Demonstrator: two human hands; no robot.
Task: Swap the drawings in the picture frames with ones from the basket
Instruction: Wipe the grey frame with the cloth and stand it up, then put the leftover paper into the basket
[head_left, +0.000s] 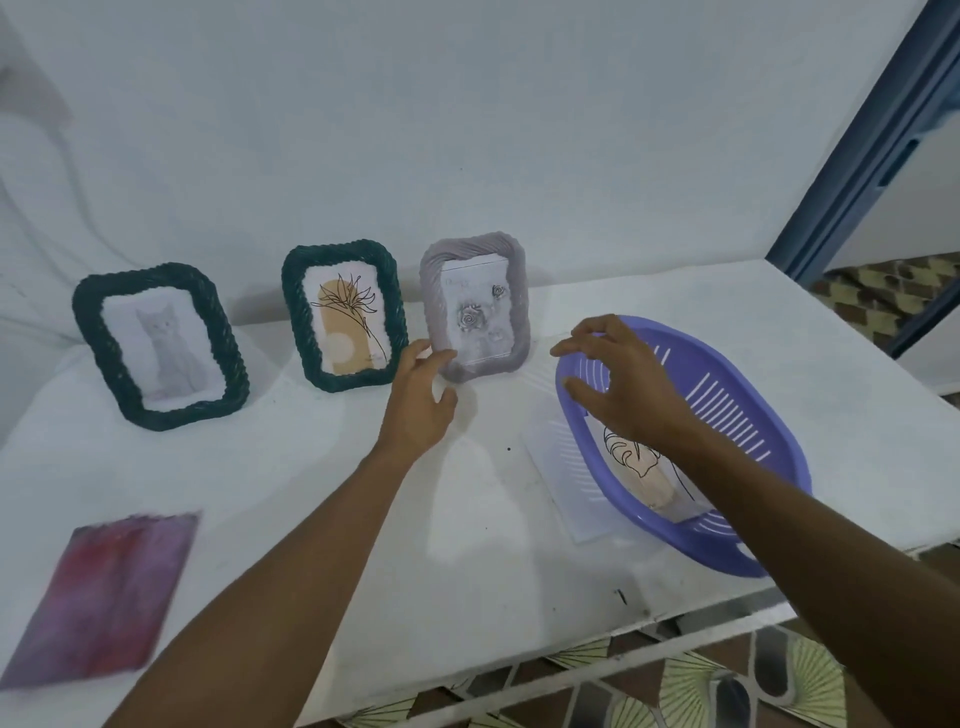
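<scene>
3 picture frames stand in a row along the back of the white table (467, 519), all portrait and tilted back a little. A dark green woven frame (85, 332) holds a cat drawing (166, 343), and a second green woven frame (296, 312) holds a flower drawing (345, 317). The grey frame (434, 291) on the right holds a rose drawing (475, 317).

Both hands are going for that grey one, from where I stand. The left hand (421, 395) is right at its lower left corner, thumb stretched up along the edge and the other fingers loosely bent, gripping nothing. Whether the thumb actually touches the frame, I cannot tell.

The right hand (623, 384) hovers over the near left rim of the purple basket (737, 415), fingers spread and pointing left toward the frame's right side, holding nothing and clearly apart from it.

So the frame lies just ahead of and between the 2 hands, its long axis upright, with the left hand the nearer. My guess is the left steadies or lifts it while the right comes across.

A leaf drawing (644, 483) lies in the basket. A white sheet (563, 488) shows at the basket's left side, and a red-purple card (104, 592) lies flat near the table's front left.
</scene>
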